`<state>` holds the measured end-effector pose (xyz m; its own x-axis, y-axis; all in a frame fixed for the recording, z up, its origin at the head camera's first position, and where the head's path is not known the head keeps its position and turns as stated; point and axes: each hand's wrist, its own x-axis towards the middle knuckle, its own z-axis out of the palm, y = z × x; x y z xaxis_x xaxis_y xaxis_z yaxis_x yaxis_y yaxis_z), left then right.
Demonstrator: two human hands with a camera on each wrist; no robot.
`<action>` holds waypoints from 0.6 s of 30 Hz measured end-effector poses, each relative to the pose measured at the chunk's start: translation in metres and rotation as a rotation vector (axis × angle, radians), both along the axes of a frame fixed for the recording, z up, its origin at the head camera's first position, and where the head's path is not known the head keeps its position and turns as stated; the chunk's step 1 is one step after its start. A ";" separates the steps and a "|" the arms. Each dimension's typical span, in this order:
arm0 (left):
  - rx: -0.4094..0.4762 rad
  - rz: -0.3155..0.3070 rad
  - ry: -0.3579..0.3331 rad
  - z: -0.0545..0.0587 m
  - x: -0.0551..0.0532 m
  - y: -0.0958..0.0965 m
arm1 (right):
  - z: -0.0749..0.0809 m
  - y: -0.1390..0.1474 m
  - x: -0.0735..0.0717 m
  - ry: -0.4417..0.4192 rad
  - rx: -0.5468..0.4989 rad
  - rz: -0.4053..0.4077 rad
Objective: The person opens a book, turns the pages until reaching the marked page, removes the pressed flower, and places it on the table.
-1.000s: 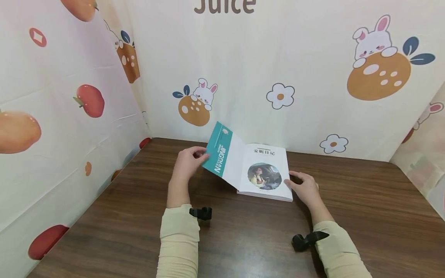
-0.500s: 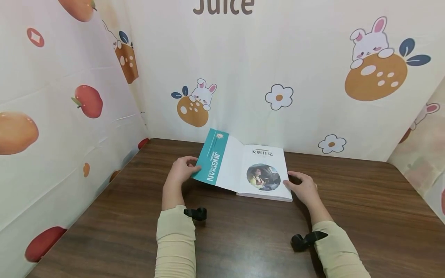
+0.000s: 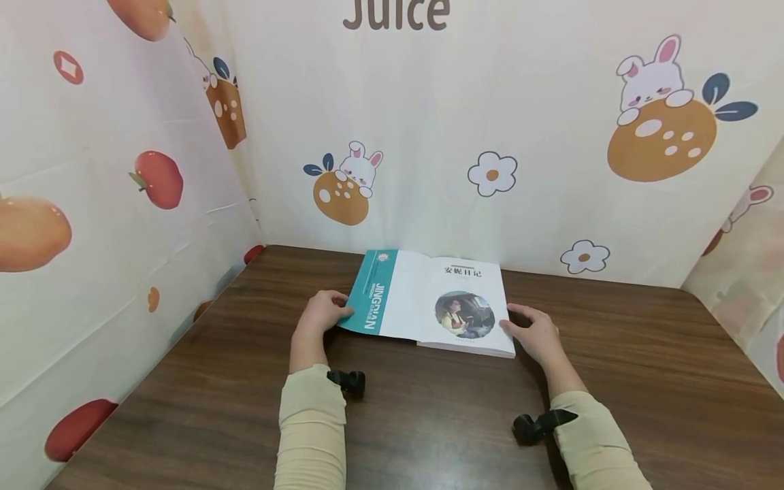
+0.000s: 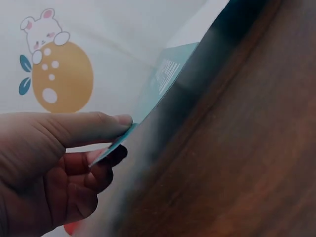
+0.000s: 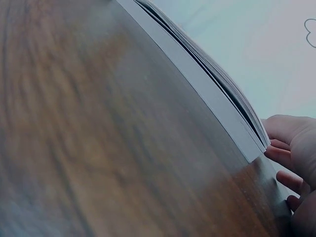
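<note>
Red fruit [image 3: 160, 179]: a picture on the white cloth [image 3: 422, 116], at about 10 o'clock from the open book [image 3: 409, 292].
Left hand [image 3: 320, 314]: at the book's 9 o'clock. Its thumb and fingers [image 4: 81, 200] pinched the end of the blue-green flap [image 3: 367, 294].
Left black gadget [image 3: 352, 383]: on the left sleeve [image 3: 314, 422], between 7 and 8 o'clock.
Flap: the book's 9 o'clock side, with big white letters on it. The pinched end was a bit up off the worktop [image 3: 429, 422].
Book: on the brown wood worktop, near the back, close to the cloth.
Round picture [image 3: 465, 314]: on the right page, showing a person, with black writing [image 3: 462, 271] at its 12 o'clock.
Right hand [image 3: 535, 333]: between the book's 3 and 4 o'clock. Its fingers touched the right edge; I could not tell if they gripped it.
Right black gadget [image 3: 542, 427]: on the right sleeve [image 3: 594, 435], between 4 and 5 o'clock.
Big bunny [image 3: 654, 75]: on the cloth, at 2 o'clock.
</note>
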<state>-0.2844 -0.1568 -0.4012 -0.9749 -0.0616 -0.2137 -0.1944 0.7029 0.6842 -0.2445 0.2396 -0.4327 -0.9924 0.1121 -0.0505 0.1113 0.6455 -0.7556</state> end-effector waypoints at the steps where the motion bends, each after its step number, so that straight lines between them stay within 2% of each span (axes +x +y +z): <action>1: -0.003 0.003 -0.007 0.000 0.000 0.001 | 0.000 0.001 0.000 -0.002 -0.001 0.000; 12: -0.042 0.036 0.008 -0.004 0.001 0.011 | 0.002 0.001 0.000 -0.021 0.009 0.009; 18: -0.047 0.035 -0.007 -0.004 0.004 0.011 | 0.001 0.011 0.002 -0.017 0.015 0.126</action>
